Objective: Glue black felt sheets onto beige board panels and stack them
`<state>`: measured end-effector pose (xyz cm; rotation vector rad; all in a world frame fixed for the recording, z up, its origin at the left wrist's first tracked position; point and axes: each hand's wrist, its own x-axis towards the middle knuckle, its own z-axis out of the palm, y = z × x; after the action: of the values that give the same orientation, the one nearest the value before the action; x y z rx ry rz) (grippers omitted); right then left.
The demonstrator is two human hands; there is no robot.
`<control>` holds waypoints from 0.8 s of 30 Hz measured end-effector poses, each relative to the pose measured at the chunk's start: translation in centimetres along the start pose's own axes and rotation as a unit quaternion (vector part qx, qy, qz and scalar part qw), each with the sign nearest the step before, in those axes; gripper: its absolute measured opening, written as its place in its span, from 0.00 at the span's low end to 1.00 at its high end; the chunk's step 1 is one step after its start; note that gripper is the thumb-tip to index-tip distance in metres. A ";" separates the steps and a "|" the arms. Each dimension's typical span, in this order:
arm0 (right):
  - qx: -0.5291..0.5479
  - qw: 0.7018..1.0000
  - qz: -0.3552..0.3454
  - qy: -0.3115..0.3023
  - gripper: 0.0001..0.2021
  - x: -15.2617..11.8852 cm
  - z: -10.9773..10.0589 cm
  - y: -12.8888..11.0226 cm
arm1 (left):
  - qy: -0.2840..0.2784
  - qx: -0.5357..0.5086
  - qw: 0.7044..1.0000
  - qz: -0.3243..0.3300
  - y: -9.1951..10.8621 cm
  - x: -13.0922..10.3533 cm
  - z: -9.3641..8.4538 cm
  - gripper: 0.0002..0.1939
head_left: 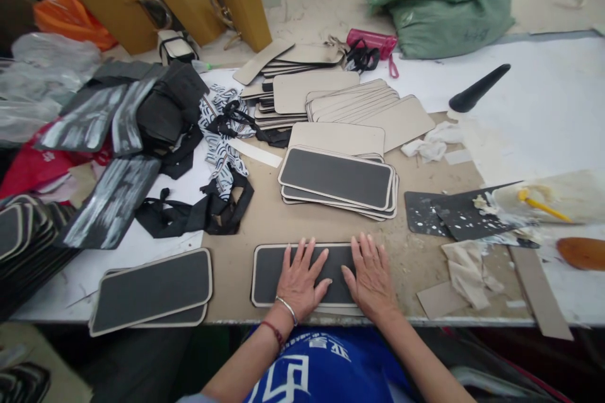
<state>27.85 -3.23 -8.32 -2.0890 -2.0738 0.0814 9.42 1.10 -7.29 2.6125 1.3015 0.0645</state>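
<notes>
Both palms lie on a dark grey rectangular panel (267, 276) with rounded corners and a beige border, at the table's front edge. My left hand (300, 274), with a bracelet on the wrist, rests on its middle, fingers spread. On its right part lies my right hand (371, 274), flat with the fingers stretched out; it hides that end. A sliver of beige board shows under the panel's front edge. Beyond my hands is a stack of similar grey panels (335, 177). Two more panels (154, 286) overlap to the left.
Beige boards (316, 93) are piled at the back. Black fabric straps (189, 214) and black pieces smeared white (113, 201) lie left. On the right are glue-spotted black sheets (454, 211), a yellow brush (543, 204), a crumpled cloth (472, 267) and a black tool (479, 89).
</notes>
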 end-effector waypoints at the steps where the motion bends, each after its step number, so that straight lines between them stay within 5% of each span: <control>1: 0.000 1.000 -0.010 -0.007 0.29 0.0 0.2 -0.1 | -0.003 -0.004 1.000 -0.001 0.2 0.2 0.3 0.30; 8: 0.014 0.998 0.037 0.041 0.27 -1.1 1.2 1.0 | 0.018 0.009 0.999 -0.030 -0.3 -0.6 0.4 0.30; 12: 0.009 0.991 0.124 0.057 0.24 -2.5 1.5 2.9 | 0.104 0.011 0.971 -0.213 -2.9 -3.8 0.8 0.30; 15: 0.010 0.988 0.141 0.059 0.23 -2.9 1.4 3.5 | 0.118 -0.040 0.946 -0.299 -5.3 -6.6 1.8 0.27; 24: -0.122 0.982 0.103 0.100 0.15 -2.4 -2.2 -0.3 | 0.092 -0.168 0.942 -0.276 -6.9 -8.6 2.3 0.27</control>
<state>27.86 -5.82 -6.32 -2.3373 -1.8241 -0.3559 -0.90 -2.15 -10.53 1.9223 1.8534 0.4050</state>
